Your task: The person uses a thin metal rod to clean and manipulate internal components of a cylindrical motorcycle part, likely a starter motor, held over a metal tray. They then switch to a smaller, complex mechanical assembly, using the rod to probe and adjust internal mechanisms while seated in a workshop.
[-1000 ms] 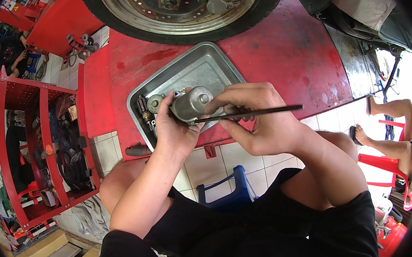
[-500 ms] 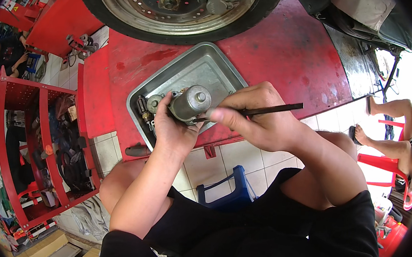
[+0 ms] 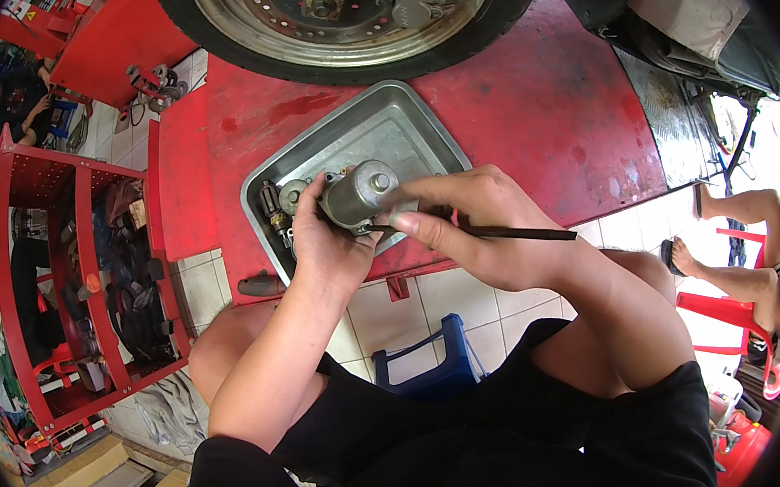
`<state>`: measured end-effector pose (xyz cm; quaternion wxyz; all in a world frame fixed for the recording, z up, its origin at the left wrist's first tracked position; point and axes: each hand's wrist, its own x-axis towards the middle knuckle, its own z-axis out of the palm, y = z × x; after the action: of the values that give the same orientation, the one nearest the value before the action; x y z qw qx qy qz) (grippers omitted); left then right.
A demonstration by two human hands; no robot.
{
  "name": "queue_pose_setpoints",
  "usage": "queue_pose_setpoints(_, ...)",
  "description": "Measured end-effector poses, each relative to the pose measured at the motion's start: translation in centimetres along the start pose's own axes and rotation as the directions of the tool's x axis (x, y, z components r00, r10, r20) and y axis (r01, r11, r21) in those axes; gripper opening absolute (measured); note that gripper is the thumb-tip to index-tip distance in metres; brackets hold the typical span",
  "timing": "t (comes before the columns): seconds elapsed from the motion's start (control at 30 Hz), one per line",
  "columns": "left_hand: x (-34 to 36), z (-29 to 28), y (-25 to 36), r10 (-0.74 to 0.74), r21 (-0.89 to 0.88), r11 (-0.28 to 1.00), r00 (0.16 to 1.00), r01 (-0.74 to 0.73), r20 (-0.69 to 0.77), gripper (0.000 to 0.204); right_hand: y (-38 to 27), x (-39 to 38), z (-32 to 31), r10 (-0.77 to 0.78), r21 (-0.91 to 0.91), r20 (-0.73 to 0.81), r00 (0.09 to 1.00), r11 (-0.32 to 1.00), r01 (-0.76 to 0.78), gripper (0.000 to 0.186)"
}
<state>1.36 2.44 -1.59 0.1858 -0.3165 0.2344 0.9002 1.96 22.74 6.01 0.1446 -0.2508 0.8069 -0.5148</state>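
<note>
My left hand (image 3: 329,247) is closed around a grey metal cylinder (image 3: 357,193) with a round boss on its end, which looks like a small motor housing. It is held tilted over the near side of a metal tray (image 3: 411,119). In my right hand (image 3: 494,235) a thin dark rod-shaped tool (image 3: 532,234) is pinched between thumb and fingers. The tool's thin tip meets the lower rim of the cylinder, close to my left fingers; its exact kind does not show. Several small metal parts (image 3: 273,209) lie in the tray's left corner.
The tray rests on a red worktop (image 3: 554,100), with a wheel (image 3: 333,60) at its far side. A red shelf rack (image 3: 77,279) stands to the left, a blue stool (image 3: 435,356) below. Other people sit at the far left and right.
The outer end of the dark tool has swung down toward me, so the tool lies nearly level. My right hand has turned with it; my left hand and the cylinder are almost still.
</note>
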Motion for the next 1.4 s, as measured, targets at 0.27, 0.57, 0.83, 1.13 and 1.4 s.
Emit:
queue_pose_setpoints(0.27,0.0,0.4,-0.1,0.025,-0.006,1.000,0.999,-0.025,-0.040,0.038,-0.5,0.0,-0.9,0.031,0.014,0.109,0.994,0.999,-0.033,0.039)
queue_pose_setpoints(0.57,0.1,0.4,0.1,0.053,0.027,0.998,0.996,-0.051,-0.066,0.039,0.6,0.0,-1.2,-0.054,0.011,0.066,0.996,0.999,0.053,0.033)
queue_pose_setpoints(0.83,0.1,0.3,0.0,0.065,0.018,0.998,0.995,-0.064,-0.081,0.039,-0.7,0.0,-0.8,0.262,-0.333,0.146,0.954,0.921,-0.201,0.036)
queue_pose_setpoints(1.13,-0.4,0.7,-1.2,0.069,0.056,0.996,0.997,-0.067,-0.027,0.037,0.9,-0.4,4.1,0.224,-0.321,-0.042,0.974,0.920,-0.225,0.038)
queue_pose_setpoints(1.4,-0.8,1.3,-1.7,0.170,0.013,0.985,0.985,-0.170,0.014,0.044,2.7,0.5,7.2,0.350,0.110,-0.258,0.901,0.937,-0.333,0.041)
